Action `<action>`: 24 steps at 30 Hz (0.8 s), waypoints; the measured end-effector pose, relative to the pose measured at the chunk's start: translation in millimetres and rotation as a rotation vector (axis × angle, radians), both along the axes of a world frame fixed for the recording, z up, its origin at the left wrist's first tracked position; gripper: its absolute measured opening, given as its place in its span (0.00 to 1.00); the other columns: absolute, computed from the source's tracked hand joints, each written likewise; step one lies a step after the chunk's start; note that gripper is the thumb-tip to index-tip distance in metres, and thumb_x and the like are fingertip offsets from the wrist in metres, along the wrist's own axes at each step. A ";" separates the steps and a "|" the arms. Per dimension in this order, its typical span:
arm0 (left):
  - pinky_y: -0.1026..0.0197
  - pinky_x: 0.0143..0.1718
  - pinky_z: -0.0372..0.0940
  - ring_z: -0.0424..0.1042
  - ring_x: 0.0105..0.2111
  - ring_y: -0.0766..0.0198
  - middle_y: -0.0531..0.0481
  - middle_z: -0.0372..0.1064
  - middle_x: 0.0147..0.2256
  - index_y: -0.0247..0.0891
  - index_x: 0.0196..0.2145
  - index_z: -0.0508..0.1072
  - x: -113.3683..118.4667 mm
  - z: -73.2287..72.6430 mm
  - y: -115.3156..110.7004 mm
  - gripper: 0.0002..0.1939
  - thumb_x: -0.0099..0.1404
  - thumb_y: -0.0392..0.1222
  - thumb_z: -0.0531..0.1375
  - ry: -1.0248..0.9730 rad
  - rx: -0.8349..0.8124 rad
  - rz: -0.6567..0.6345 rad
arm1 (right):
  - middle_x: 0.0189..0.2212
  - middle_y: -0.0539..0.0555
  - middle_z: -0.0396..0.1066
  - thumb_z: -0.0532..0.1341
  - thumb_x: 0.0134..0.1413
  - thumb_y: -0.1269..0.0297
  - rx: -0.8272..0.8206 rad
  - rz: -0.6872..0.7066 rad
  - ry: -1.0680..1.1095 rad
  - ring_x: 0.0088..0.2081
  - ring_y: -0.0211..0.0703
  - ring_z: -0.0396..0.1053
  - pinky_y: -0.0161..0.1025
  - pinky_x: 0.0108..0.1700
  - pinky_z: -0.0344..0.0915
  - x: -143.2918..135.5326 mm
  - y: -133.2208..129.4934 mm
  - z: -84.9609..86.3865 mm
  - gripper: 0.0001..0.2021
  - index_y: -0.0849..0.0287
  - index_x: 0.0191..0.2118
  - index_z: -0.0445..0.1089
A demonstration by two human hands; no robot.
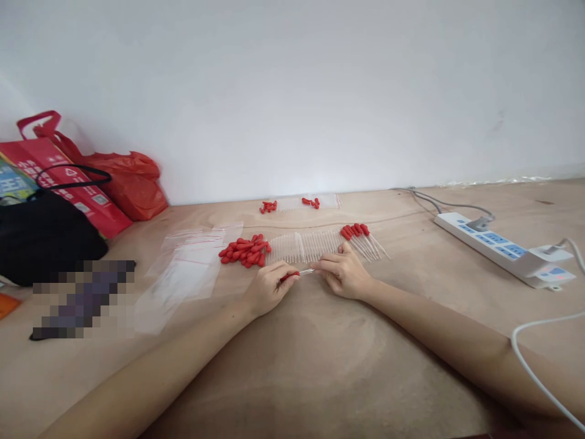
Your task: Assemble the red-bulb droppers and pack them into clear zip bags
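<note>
My left hand is closed on a red rubber bulb. From the bulb a thin clear tube runs across to my right hand, whose fingers pinch its other end. Just beyond my hands lies a row of clear tubes, side by side. A pile of red bulbs sits at the left end of that row. At the right end, several tubes with red bulbs fitted lie together, bulbs pointing away from me.
Clear zip bags lie left of the pile. Near the wall are more bags with small red pieces. A power strip with cables is on the right. Red bags and a black bag stand at the left.
</note>
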State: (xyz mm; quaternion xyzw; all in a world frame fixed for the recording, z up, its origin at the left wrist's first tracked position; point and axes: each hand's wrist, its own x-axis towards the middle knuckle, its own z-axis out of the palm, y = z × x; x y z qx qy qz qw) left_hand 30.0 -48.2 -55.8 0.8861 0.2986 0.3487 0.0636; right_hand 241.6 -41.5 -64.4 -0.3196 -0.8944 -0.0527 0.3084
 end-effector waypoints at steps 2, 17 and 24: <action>0.67 0.28 0.61 0.65 0.26 0.68 0.50 0.66 0.27 0.34 0.31 0.68 0.1 0.1 -1.1 0.07 0.63 0.37 0.52 0.018 -0.003 0.000 | 0.24 0.50 0.68 0.51 0.52 0.71 0.022 0.003 0.009 0.25 0.35 0.58 0.39 0.34 0.43 -1.4 -1.5 0.5 0.09 0.60 0.33 0.69; 0.66 0.28 0.59 0.62 0.26 0.67 0.49 0.63 0.26 0.34 0.31 0.67 1.5 1.0 -5.7 0.09 0.64 0.38 0.49 0.099 -0.012 -0.063 | 0.23 0.51 0.68 0.48 0.55 0.68 -0.094 0.003 -0.006 0.24 0.35 0.58 0.38 0.33 0.43 -13.4 -12.5 -0.7 0.12 0.61 0.27 0.66; 0.66 0.29 0.60 0.64 0.27 0.66 0.48 0.64 0.27 0.34 0.32 0.67 1.5 0.3 -2.3 0.09 0.64 0.38 0.49 0.102 -0.037 -0.067 | 0.24 0.52 0.68 0.47 0.57 0.68 -0.197 -0.007 0.000 0.26 0.35 0.61 0.36 0.33 0.45 -17.4 -10.1 -1.3 0.12 0.61 0.29 0.65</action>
